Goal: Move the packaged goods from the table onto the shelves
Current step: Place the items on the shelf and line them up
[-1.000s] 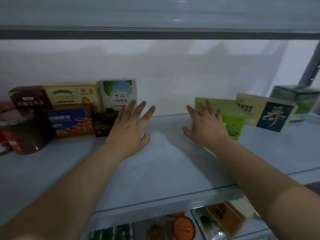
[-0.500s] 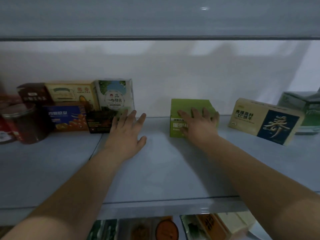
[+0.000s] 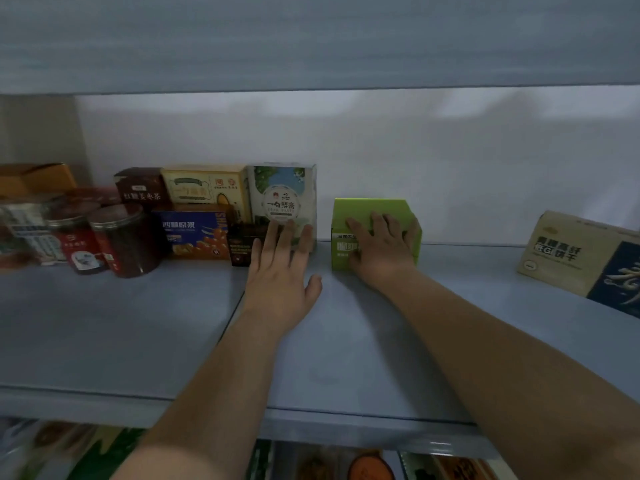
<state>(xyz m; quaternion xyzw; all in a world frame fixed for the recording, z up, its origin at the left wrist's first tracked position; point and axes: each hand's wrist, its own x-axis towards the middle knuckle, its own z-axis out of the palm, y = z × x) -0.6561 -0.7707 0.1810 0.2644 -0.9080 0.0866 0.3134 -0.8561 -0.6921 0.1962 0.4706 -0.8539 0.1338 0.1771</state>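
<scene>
On the grey shelf a light green box stands upright near the back wall. My right hand grips it from the front, fingers draped over its top edge and one curled round its right side. A narrow gap separates it from a white box with a round label on its left. My left hand is flat and open, its straight fingertips touching the lower front of that white box.
Left of the white box stand a small dark box, a blue box, a yellow box, a brown box and several jars. A beige and navy box lies at the right. More goods fill the shelf below.
The green box has moved left along the shelf under my right hand, close to the white box. My left hand has reached forward until its fingertips touch the white box.
</scene>
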